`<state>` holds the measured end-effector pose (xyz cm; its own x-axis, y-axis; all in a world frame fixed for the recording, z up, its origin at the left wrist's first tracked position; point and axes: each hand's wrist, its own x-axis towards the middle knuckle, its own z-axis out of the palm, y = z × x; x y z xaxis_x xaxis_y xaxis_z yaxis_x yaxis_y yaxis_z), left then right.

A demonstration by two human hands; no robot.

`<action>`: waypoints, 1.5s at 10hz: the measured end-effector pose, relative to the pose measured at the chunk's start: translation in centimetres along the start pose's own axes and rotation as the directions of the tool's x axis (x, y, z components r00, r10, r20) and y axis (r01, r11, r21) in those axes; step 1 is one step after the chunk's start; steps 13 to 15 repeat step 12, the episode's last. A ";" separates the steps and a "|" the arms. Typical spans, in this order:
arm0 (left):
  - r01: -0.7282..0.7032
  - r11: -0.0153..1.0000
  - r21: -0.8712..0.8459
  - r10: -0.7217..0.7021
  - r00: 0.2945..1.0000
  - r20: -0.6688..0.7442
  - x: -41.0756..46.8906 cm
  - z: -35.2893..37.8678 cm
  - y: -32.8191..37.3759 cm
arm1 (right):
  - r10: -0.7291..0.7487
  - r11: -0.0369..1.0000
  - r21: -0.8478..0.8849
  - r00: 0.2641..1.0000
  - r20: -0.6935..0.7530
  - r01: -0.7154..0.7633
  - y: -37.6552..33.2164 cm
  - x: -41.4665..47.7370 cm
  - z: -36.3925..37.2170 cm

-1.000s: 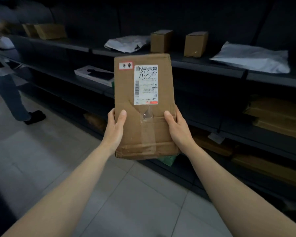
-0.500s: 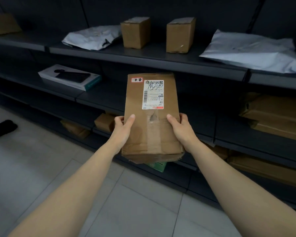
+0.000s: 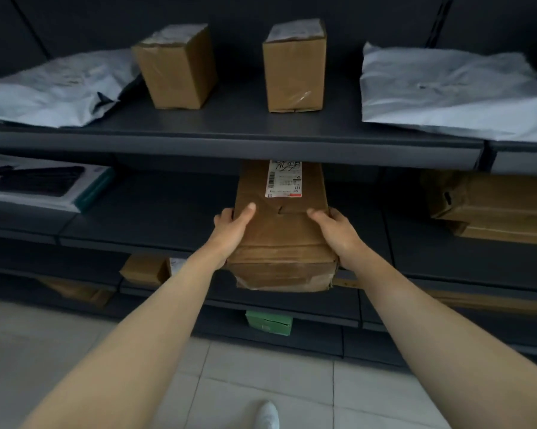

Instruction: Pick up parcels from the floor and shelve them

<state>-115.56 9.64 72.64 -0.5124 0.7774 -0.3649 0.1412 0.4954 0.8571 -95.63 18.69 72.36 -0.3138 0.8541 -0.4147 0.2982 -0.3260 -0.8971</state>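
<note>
Sliding a brown parcel (image 3: 281,226) label-first into the middle shelf (image 3: 155,218), far end tucked under the lip of the upper shelf (image 3: 230,147), near end hanging out past the shelf's front edge, above the floor (image 3: 236,385). Shelving step, then, and most likely about half done. Left hand (image 3: 231,232) clamped on the parcel's left side, thumb laid across the top face; right hand (image 3: 335,232) gripping the right side the same way, thumb on top, other fingers hidden underneath. Parcel held between the two palms, wrists just behind its near corners, white shipping label (image 3: 284,179) facing up and well ahead of the thumbs. Next, probably: push straight forward until the crumpled near end clears the edge, lower flat, then let go on both sides. Bare shelf to the left before the keyboard box (image 3: 44,181), flat cartons (image 3: 493,205) well apart on the right, so no squeeze. Worth watching: clearance under the upper shelf looks tight. Above, two small upright boxes (image 3: 177,66) and grey mailer bags (image 3: 446,91) untouched.
</note>
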 end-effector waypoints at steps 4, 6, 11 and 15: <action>-0.059 0.997 -0.050 0.062 0.996 0.061 9.5 0.1 -1.5 | 0.016 0.990 0.142 0.995 -0.097 -0.002 1.1 6.5 3.0; -0.053 0.997 -0.060 0.057 0.996 0.069 10.5 0.5 -2.8 | 0.001 0.989 0.146 0.988 -0.156 0.023 2.1 7.4 3.9; -0.236 0.970 0.058 0.241 0.963 -0.117 6.5 -1.1 -1.5 | -0.309 0.951 -0.102 0.908 -0.281 0.292 0.3 2.8 4.1; -0.300 0.954 0.022 0.300 0.940 -0.165 3.7 -1.1 -0.9 | -0.379 0.923 -0.172 0.894 -0.240 0.345 0.0 0.6 4.3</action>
